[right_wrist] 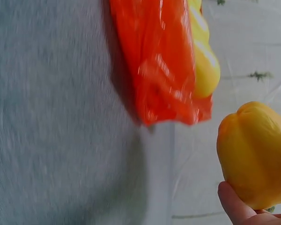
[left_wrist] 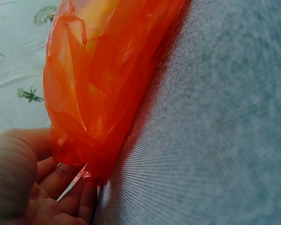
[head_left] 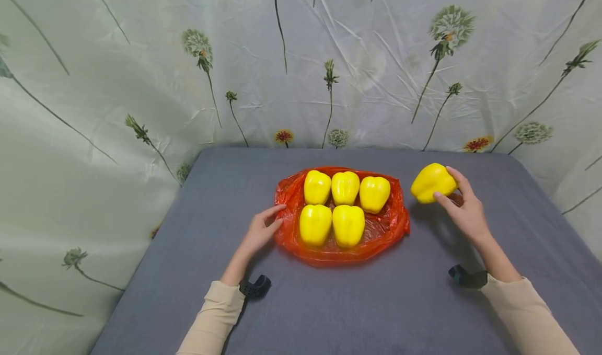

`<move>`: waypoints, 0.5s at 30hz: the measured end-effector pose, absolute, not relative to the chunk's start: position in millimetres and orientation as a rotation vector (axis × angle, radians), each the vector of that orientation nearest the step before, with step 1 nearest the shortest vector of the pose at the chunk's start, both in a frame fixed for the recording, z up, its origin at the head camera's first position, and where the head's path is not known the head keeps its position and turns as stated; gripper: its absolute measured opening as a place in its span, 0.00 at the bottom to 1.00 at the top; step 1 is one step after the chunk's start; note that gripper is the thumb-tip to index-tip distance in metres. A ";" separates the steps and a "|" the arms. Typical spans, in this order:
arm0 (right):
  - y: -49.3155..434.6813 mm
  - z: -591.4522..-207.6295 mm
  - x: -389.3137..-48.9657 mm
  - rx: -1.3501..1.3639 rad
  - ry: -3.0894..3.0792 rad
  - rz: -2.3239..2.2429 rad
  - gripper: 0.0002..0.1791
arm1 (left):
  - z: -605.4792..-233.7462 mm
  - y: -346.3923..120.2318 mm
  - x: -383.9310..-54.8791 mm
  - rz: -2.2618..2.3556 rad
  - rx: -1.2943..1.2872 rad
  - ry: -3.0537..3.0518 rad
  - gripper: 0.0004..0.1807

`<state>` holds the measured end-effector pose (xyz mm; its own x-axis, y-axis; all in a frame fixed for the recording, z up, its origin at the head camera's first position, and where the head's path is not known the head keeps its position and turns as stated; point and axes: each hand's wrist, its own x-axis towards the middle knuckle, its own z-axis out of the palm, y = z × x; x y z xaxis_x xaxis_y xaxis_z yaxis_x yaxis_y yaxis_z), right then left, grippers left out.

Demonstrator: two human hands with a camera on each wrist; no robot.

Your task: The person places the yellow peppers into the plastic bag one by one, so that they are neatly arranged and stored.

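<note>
Six peppers (head_left: pixel 348 224) were yellow, the bag (head_left: pixel 388 229) orange-red, the table (head_left: pixel 329 302) grey, the sleeves (head_left: pixel 213 318) beige, and the backdrop (head_left: pixel 94 109) pale with dandelions.

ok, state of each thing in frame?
held pepper: gripped by right hand, off the bag, above the table
five peppers: resting on the bag, three behind, two in front
bag: spread flat on table, left hand touching its edge
</note>
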<state>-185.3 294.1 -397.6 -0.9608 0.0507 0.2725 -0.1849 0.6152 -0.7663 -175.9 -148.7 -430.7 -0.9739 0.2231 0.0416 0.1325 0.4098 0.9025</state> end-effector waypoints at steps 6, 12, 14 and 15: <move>277.6 -397.7 -177.1 0.222 -2.573 1.298 0.36 | -457.2 -153.7 -187.5 1.646 0.318 2.600 0.22; 263.0 -405.6 -171.2 0.366 -2.536 1.378 0.36 | -465.4 -154.9 -190.3 1.635 0.330 2.608 0.23; 258.3 -409.7 -169.1 0.425 -2.516 1.421 0.36 | -464.5 -154.4 -189.9 1.635 0.337 2.610 0.23; 256.1 -412.0 -168.0 0.448 -2.509 1.439 0.36 | -458.8 -152.9 -187.4 1.627 0.338 2.604 0.23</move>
<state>-168.0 256.1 -412.0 -0.9306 -0.1548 0.3316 -0.3644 0.4757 -0.8006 -187.4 -152.9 -458.8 -0.9747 0.2118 0.0715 0.1571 0.4215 0.8931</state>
